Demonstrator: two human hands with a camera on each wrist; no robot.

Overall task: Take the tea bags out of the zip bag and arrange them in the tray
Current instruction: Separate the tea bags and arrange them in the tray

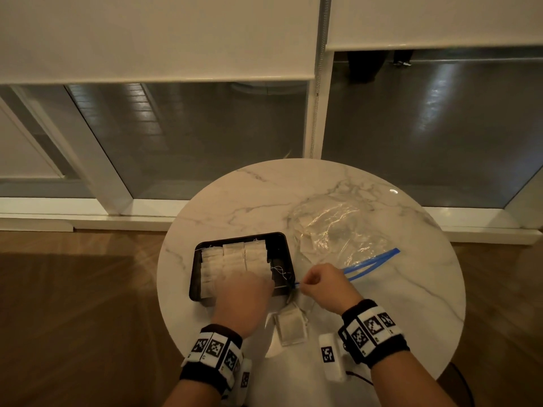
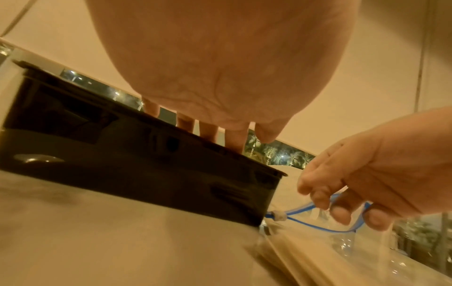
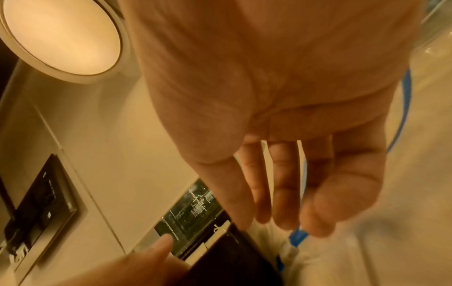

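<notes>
Tea bags [image 1: 235, 261]: pale paper sachets, rectangular, laid in three overlapping rows filling most of a black, glossy, rounded-corner tray [image 1: 281, 243]; loose white strings trail into its bare right strip. Further tea bags [image 1: 291, 326] lie on the surface just in front of the tray. Zip bag [image 1: 338, 227]: clear, crinkled plastic with a blue zip track, lying right of the tray, mouth open. Left hand [image 1: 242, 301]: fingers straight, reaching down over the near tray wall onto the rows. Right hand [image 1: 324, 284]: fingers curled, pinching the blue zip track at the tray's near right corner. Surface [image 1: 264, 201]: round, white marble with grey veins. Surroundings: wooden floor, windows, roller blinds.
</notes>
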